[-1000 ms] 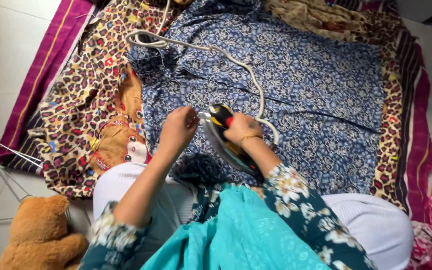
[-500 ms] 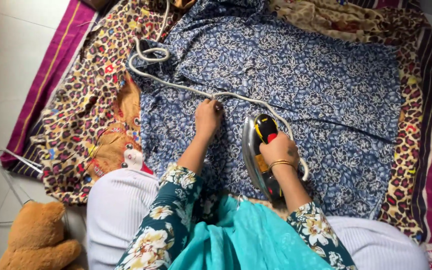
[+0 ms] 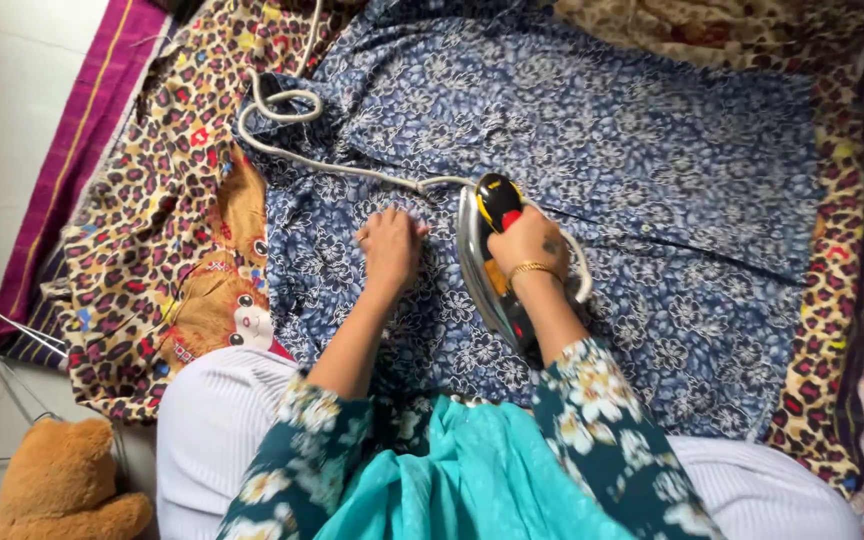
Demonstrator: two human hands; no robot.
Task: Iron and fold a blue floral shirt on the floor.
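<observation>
Head view | right hand (image 3: 529, 240) grips iron (image 3: 492, 260) mid-garment | left hand (image 3: 389, 243) open, flattening blue floral cloth (image 3: 652, 170) | ironing judged partly done; creases remain right

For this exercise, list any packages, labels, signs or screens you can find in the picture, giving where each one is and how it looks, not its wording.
None are in view: only a patterned blue cloth, an iron and a soft toy show.
</observation>
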